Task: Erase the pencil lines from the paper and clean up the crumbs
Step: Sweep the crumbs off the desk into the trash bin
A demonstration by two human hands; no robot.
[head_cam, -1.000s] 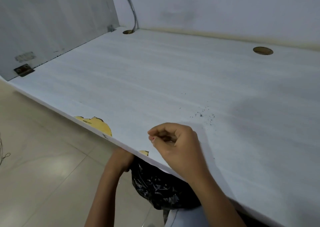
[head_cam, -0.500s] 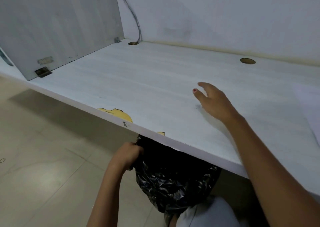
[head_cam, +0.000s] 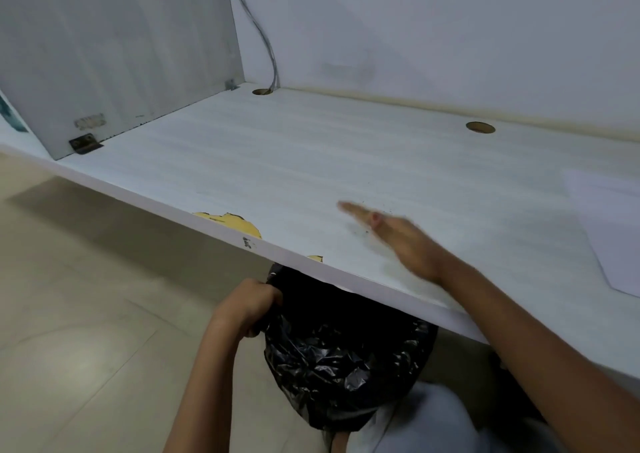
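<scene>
Paper (head_cam: 609, 234): one sheet, one patch of crumbs (head_cam: 362, 233), one black bag (head_cam: 339, 359).

I see right hand (head_cam: 405, 241) flat, blurred, on desk (head_cam: 311, 162) beside dark crumbs (head_cam: 363, 233); left hand (head_cam: 247, 305) grips black bag (head_cam: 339, 359) rim under desk edge; paper (head_cam: 609, 231) far right.

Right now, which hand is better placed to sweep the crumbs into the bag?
The right hand: it is flat, with straight fingers, low over the desk beside the crumbs. The left hand is below the desk edge and grips the black bag at its rim.
</scene>
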